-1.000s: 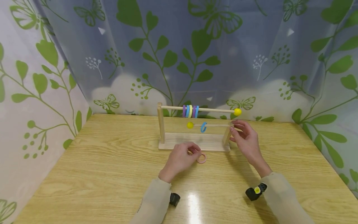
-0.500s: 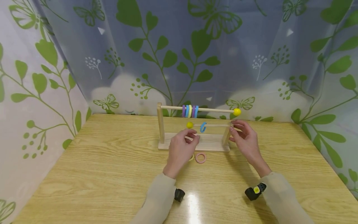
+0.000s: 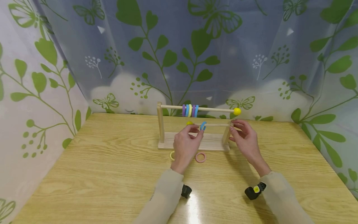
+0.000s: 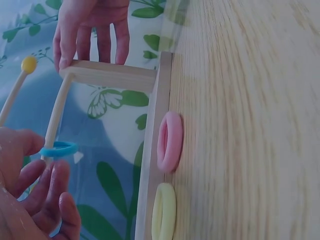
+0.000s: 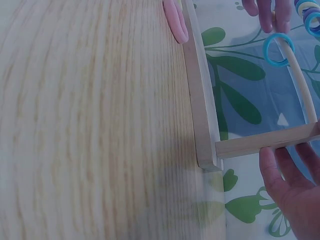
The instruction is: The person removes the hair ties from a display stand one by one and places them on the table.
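Observation:
A wooden stand [image 3: 195,144] carries two rods on its posts. On the lower rod [image 3: 216,125] hangs a blue ring [image 4: 59,149]. My left hand [image 3: 186,144] has come up to this ring from the left, and its thumb and fingertips pinch at the ring's edge beside the rod. The yellow ball [image 3: 190,123] at the rod's end is partly hidden behind that hand. My right hand [image 3: 246,140] grips the top of the stand's right post [image 5: 267,141] between thumb and fingers.
Several purple, blue and yellow rings [image 3: 190,110] hang on the upper rod, which ends in another yellow ball [image 3: 237,111]. A pink ring [image 3: 200,157] and a pale yellow ring [image 4: 164,212] lie on the table before the base. A patterned curtain [image 3: 223,62] stands behind.
My left hand has risen from beside the pink ring on the table, up and to the right, to the blue ring. The yellow ring has come into sight. My right hand stays on the post.

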Tool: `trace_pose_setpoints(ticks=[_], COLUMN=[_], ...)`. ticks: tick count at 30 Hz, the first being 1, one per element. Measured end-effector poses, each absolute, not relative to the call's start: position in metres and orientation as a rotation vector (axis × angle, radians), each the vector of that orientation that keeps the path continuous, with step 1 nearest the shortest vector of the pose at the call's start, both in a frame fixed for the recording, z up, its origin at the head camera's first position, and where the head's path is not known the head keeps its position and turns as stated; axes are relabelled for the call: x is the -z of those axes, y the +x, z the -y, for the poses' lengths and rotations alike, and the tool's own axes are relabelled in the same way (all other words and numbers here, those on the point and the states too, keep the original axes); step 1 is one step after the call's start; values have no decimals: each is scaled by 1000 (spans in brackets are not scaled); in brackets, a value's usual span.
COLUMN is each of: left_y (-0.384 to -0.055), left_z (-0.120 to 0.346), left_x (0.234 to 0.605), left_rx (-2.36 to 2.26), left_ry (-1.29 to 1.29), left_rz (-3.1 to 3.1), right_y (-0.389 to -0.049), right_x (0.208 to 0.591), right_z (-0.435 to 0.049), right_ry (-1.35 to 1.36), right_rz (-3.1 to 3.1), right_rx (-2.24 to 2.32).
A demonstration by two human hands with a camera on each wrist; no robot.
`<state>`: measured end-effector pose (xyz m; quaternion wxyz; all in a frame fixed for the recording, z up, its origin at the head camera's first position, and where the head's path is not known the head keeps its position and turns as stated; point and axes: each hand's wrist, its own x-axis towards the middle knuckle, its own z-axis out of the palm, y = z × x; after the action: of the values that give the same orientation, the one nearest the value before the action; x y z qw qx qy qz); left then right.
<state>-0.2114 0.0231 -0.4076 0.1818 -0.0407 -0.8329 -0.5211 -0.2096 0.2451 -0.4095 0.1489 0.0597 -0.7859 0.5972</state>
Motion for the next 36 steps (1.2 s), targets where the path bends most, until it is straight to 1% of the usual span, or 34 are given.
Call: trace_pose_setpoints(ticks=[36], left_y=[-214], left_z=[-34], left_x=[412], left_rx=[1454], left_ry=[-48], left_rz=[2285], right_y=[-209], right_x=[409], right_z=[-245], right_ry=[167], right_rz=[2256], right_rx=[-1721])
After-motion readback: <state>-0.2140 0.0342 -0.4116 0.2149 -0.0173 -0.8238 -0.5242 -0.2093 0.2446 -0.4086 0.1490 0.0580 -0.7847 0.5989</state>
